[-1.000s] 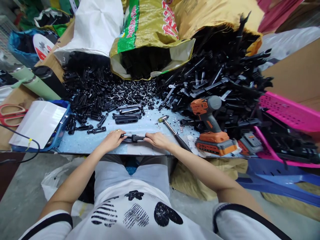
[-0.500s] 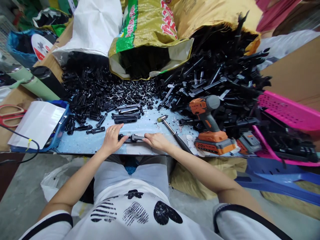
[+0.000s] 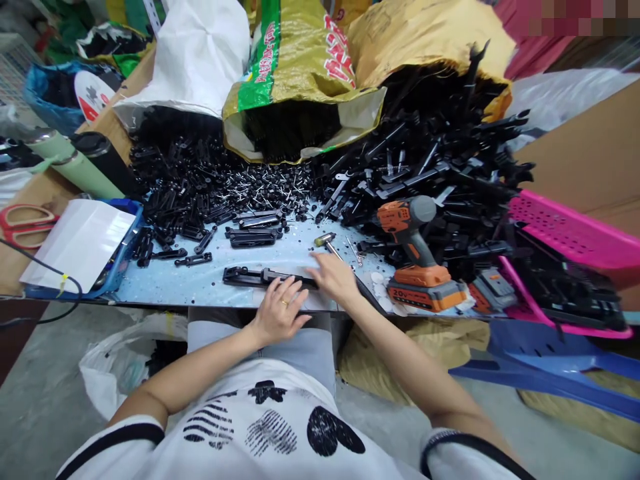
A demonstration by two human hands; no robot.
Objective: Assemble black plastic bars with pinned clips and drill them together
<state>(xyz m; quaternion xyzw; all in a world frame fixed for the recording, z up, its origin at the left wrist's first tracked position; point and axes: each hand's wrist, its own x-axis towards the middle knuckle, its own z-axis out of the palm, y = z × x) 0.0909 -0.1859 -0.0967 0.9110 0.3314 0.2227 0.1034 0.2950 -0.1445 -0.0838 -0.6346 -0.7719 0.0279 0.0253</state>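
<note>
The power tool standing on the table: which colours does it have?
The power tool is orange and grey, seen best in the head view.

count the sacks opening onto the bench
3: white sack on the left, gold sack in the middle, yellow sack on the right. Others may be hidden behind.

I wear a white shirt with black printed shapes, black-banded short sleeves, pale trousers and a gold ring.
</note>
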